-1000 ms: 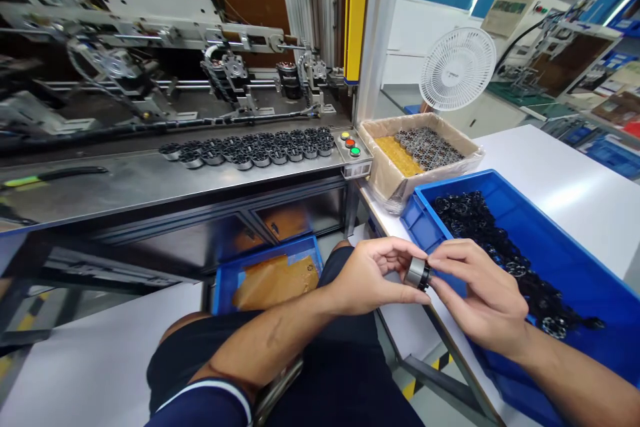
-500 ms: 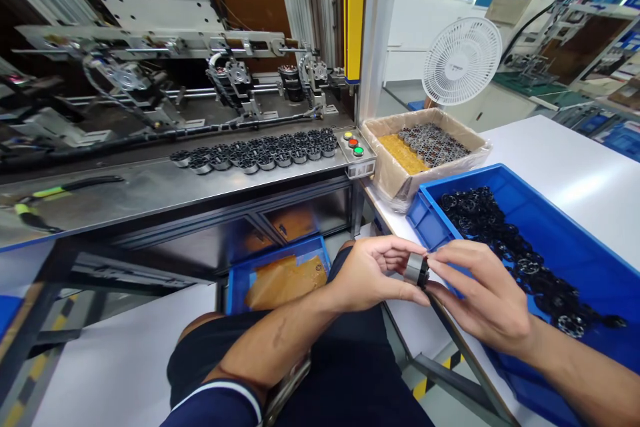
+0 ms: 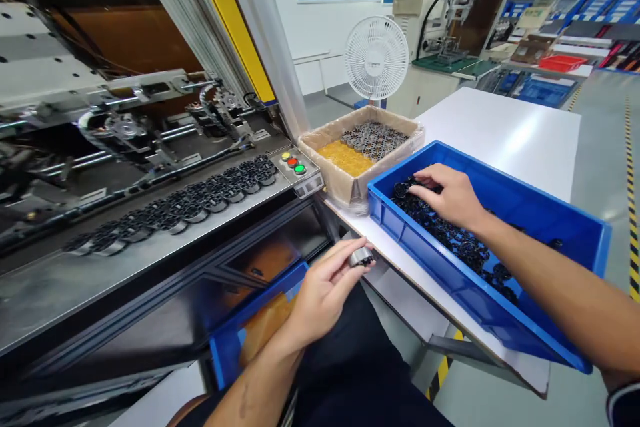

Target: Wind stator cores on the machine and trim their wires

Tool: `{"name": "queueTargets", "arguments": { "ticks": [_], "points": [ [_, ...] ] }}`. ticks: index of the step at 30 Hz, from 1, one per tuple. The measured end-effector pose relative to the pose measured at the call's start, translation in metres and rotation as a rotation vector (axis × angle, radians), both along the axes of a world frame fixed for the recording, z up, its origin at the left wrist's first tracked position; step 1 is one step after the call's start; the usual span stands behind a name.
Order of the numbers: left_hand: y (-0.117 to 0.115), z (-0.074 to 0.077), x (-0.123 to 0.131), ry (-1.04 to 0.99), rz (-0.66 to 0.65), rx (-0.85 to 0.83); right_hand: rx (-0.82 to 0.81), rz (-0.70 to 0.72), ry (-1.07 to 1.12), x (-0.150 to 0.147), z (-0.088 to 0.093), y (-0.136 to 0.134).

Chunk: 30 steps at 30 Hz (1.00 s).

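Observation:
My left hand (image 3: 325, 287) pinches a small round metal part (image 3: 361, 256) between thumb and fingertips, just below the white table's front edge. My right hand (image 3: 450, 197) reaches into the blue bin (image 3: 500, 310) and rests on the heap of black ring parts (image 3: 450, 240), fingers curled down among them. What those fingers hold, if anything, is hidden. A row of assembled round parts (image 3: 190, 203) lies on the machine's steel shelf (image 3: 150, 247) to the left.
A cardboard box (image 3: 360, 147) with grey metal rings and yellow sheet stands beside the blue bin. Three coloured buttons (image 3: 293, 162) sit on the shelf's end. A white fan (image 3: 376, 59) stands behind. A second blue bin (image 3: 250, 330) sits low under the shelf.
My right hand let go of the metal part and moved into the blue bin. My left hand kept the part and dropped lower. The view swung to the right.

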State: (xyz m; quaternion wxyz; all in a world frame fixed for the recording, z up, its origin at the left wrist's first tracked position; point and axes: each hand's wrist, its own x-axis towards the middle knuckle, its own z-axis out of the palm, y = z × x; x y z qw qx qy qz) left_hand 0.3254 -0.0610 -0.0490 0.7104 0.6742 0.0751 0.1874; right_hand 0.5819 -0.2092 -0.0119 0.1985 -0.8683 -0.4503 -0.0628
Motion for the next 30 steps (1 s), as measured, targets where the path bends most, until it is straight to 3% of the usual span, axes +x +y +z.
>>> {"name": "queueTargets", "arguments": {
  "ticks": [2,5,8,11,13,15,18,20,21,23,25,27,30],
  "points": [
    [0.007,-0.005,0.007,0.052,0.014,-0.099,-0.195,-0.106,0.075,0.040,-0.017,-0.005],
    [0.012,-0.009,0.014,0.063,0.046,-0.125,-0.418,-0.082,0.184,0.070,-0.050,-0.010],
    [0.007,-0.005,0.012,0.024,0.111,0.140,-0.544,-0.078,0.219,0.069,-0.079,-0.011],
    [0.001,0.001,0.004,-0.046,0.138,0.446,-0.592,-0.088,0.202,0.064,-0.090,-0.009],
    [0.002,0.005,-0.002,-0.068,0.161,0.515,-0.594,-0.095,0.180,0.067,-0.086,-0.006],
    [0.006,0.008,-0.006,-0.080,0.185,0.475,-0.558,-0.104,0.148,0.071,-0.073,-0.002],
    [0.014,0.011,-0.010,-0.095,0.176,0.275,-0.439,-0.100,0.082,0.061,-0.041,0.004],
    [0.016,0.012,-0.009,-0.111,0.125,0.083,-0.276,-0.052,0.056,0.032,-0.019,0.004],
    [0.016,0.012,-0.009,-0.126,0.093,-0.014,-0.171,-0.001,0.052,0.010,-0.009,0.003],
    [0.013,0.011,-0.006,-0.163,0.038,-0.179,0.276,0.226,0.086,-0.040,0.004,-0.001],
    [0.008,0.011,-0.003,-0.179,0.001,-0.285,0.487,0.456,0.082,-0.087,0.011,-0.005],
    [0.003,0.011,-0.001,-0.182,-0.030,-0.327,0.549,0.592,0.090,-0.118,0.012,-0.007],
    [-0.003,0.012,0.000,-0.180,-0.064,-0.310,0.563,0.705,0.053,-0.134,0.013,-0.008]
  ]
}}
